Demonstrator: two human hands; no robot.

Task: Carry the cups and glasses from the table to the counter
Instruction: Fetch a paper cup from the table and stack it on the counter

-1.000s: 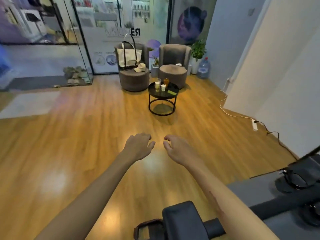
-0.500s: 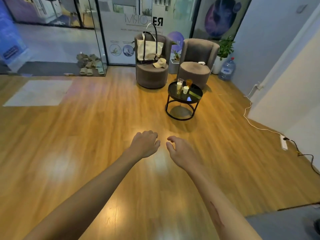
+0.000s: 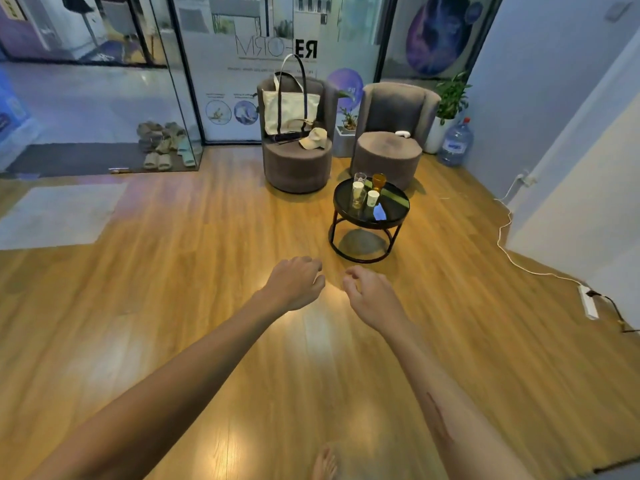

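Observation:
A small round black table [image 3: 398, 211] stands on the wooden floor ahead, right of centre. On it are a white paper cup [image 3: 372, 198], a clear glass [image 3: 359, 177], a taller glass with a pale top [image 3: 357, 194] and an amber glass [image 3: 379, 181]. My left hand [image 3: 296, 282] and my right hand [image 3: 372, 296] are held out in front of me over the floor, well short of the table. Both hold nothing, their fingers loosely curled.
Two grey armchairs [image 3: 298, 161] [image 3: 391, 147] stand behind the table, the left one with a tote bag [image 3: 289, 110] and a cap. A water bottle [image 3: 455, 143] and a plant are at the right wall. A white cable and power strip [image 3: 587, 301] lie on the floor at right.
The view has moved forward and turned, so the table and chairs look nearer. The grey equipment at the bottom right is out of view. My bare foot now shows at the bottom edge.

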